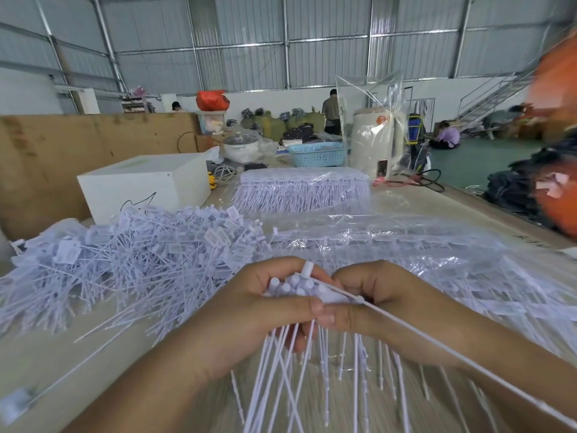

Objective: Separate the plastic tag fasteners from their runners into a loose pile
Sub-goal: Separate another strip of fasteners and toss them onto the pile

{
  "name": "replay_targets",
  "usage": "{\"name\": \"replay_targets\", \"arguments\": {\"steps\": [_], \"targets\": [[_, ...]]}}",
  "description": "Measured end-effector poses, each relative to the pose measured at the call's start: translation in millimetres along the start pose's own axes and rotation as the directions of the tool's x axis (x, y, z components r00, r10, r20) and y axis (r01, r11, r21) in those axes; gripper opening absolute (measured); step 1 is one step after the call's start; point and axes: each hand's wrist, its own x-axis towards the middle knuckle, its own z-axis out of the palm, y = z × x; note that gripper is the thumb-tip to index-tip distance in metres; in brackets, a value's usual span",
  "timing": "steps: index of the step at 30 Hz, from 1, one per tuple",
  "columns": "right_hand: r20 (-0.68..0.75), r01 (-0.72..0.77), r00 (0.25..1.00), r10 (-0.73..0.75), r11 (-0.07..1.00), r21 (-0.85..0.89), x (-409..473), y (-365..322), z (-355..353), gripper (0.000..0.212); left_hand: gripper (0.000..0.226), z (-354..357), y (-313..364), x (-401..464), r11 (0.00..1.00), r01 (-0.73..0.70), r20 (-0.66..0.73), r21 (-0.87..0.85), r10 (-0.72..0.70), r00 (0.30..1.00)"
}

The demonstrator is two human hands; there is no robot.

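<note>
Both hands (315, 304) grip one bunch of fasteners (296, 354); tag printing unreadable.

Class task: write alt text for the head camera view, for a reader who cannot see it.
Two bare hands, left hand and right hand, grip a bunch of white plastic tag fasteners above a table. A loose pile of fasteners lies to the left; bagged fasteners lie behind.

Head-worn view, forward-down, close over table (93, 354)

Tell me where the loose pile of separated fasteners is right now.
In the head view the loose pile lies on the table's left side, just in front of the white box and left of the left hand.
</note>
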Motion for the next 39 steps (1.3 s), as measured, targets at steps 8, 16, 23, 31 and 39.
{"name": "replay_targets", "arguments": {"steps": [8, 16, 23, 31, 39], "targets": [[-0.052, -0.013, 0.999, 0.011, 0.999, -0.033, 9, 4, 5, 0.038, 0.02, 6, -2, 1, 0.999, 0.032, -0.108, 0.018, -0.03, 0.994], [-0.045, 0.095, 0.994, -0.095, 0.995, -0.002, 1, -5, -11, 0.042, 0.025, 10, 2, -1, 0.99, 0.053, -0.125, 0.129, -0.037, 0.991], [-0.215, 0.383, 0.86, -0.463, 0.864, -0.327, 4, -12, 3, 0.027, 0.028, 15, 3, 1, 0.997, 0.04, -0.112, 0.06, -0.033, 0.993], [-0.227, 0.418, 0.728, -0.647, 0.682, -0.6, 0, -16, 10, 0.022, 0.021, 15, -3, 4, 0.999, 0.014, -0.158, 0.039, -0.008, 0.987], [-0.15, 0.389, 0.756, -0.637, 0.622, -0.679, -3, -19, 16, 0.018, 0.036, 12, -1, 4, 0.995, -0.037, -0.319, -0.088, 0.007, 0.948]]}}
